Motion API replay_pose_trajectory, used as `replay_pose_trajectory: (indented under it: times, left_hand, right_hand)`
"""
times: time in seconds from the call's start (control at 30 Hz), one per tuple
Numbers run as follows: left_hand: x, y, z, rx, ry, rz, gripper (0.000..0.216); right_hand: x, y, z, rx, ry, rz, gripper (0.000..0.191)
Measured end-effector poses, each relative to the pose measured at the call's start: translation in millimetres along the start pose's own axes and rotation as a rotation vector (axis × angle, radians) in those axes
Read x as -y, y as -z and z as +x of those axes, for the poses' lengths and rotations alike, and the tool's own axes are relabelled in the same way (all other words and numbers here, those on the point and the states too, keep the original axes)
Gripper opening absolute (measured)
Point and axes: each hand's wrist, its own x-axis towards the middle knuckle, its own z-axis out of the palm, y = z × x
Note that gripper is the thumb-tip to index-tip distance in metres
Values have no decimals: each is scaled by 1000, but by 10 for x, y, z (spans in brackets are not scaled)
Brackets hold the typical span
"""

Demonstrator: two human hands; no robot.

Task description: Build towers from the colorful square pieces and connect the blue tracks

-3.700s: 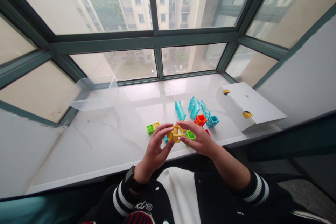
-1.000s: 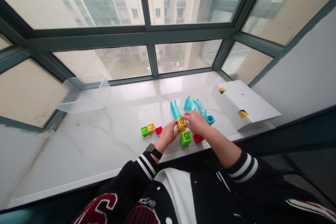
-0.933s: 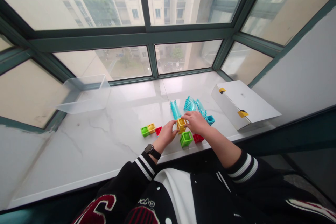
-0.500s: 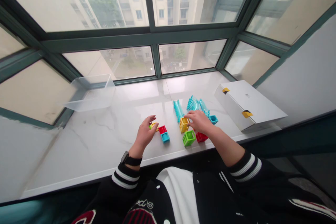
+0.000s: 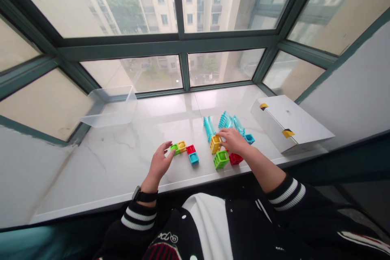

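My left hand (image 5: 161,161) is just left of a short row of blocks, its thumb and fingers apart beside the green block (image 5: 174,148). A yellow block (image 5: 182,146) adjoins the green one, followed by a red block (image 5: 190,149) and a blue block (image 5: 193,158) in an angled line. My right hand (image 5: 234,140) has its thumb and fingertips at the upper right of a taller yellow block (image 5: 215,145), closed on it. In front of that hand stands a green openwork block (image 5: 221,159), with a red block (image 5: 235,159) partly under the wrist.
Translucent blue track pieces (image 5: 209,127) and a curved blue piece (image 5: 225,120) lie behind my right hand. A blue block (image 5: 249,139) is right of it. A clear plastic bin (image 5: 111,118) stands at left, a white box (image 5: 292,120) at right, both on the marble sill (image 5: 122,170).
My left hand has drawn back leftward, uncovering the green and yellow blocks of the row. My right hand stays at the taller yellow block. The view has shifted slightly.
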Motion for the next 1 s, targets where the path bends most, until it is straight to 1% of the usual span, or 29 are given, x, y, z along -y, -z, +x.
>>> replay_pose_trajectory:
  times: [0.43, 0.63, 0.73, 0.87, 0.93, 1.0]
  left_hand:
    - [183, -15, -27, -2, 8, 30, 46]
    - [283, -61, 32, 13, -26, 136, 46]
    - [337, -133, 114, 23, -72, 202, 44]
    - [373, -281, 251, 57, -108, 273, 42]
    - [375, -353, 305, 83, -113, 321, 44]
    - [374, -406, 338, 112, -114, 379, 46]
  right_hand:
    - [-2, -8, 5, 6, 17, 15, 41]
    - [-18, -33, 4, 8, 9, 16, 42]
    - [-17, -33, -10, 0, 2, 30, 50]
    - [6, 23, -58, -32, 6, 62, 58]
    - [70, 99, -111, -85, 5, 95, 56]
    - [205, 203, -195, -180, 10, 150, 48]
